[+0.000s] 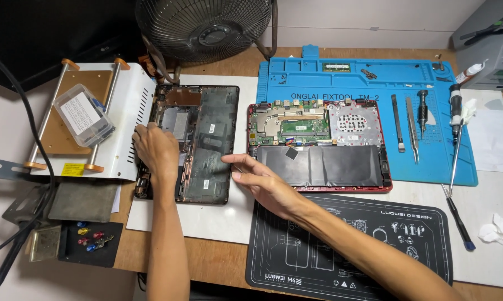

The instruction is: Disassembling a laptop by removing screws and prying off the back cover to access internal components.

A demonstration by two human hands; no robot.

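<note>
Two hands are on the black bottom cover (204, 146), already off and lying left of the open red laptop (320, 146). Left hand (155, 147) presses its left edge, fingers curled. Right hand (260, 178) rests open at its right edge.

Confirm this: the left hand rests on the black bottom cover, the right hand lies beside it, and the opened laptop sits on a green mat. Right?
Not quite. The head view shows the laptop on a blue mat, not a green one. The rest holds: the left hand rests on the black cover, and the right hand lies beside it.
</note>
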